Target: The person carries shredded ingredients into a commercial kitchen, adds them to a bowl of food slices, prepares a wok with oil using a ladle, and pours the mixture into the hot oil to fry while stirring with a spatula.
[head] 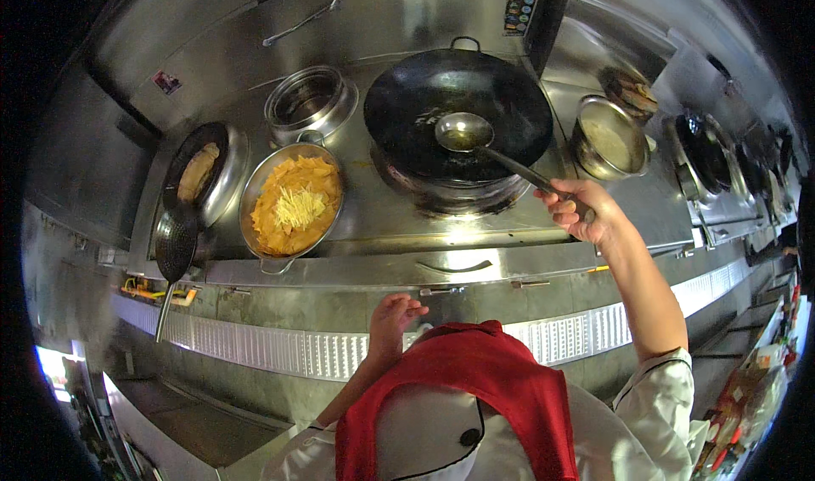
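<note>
My right hand grips the handle of a metal ladle, whose bowl, with some liquid in it, is over the middle of a large black wok on a burner ring. A little oily liquid shines inside the wok. Near my body, below the stove's front edge, my left hand is empty, its fingers loosely bent and apart. Left of the wok sits a two-handled metal pan holding orange-yellow sheet-like food topped with a heap of pale shredded strips.
Round metal pots stand behind the pan. At the left, a perforated skimmer leans on a vessel holding a brush-like item. A metal pot of pale liquid stands right of the wok. The stove's front edge crosses before me.
</note>
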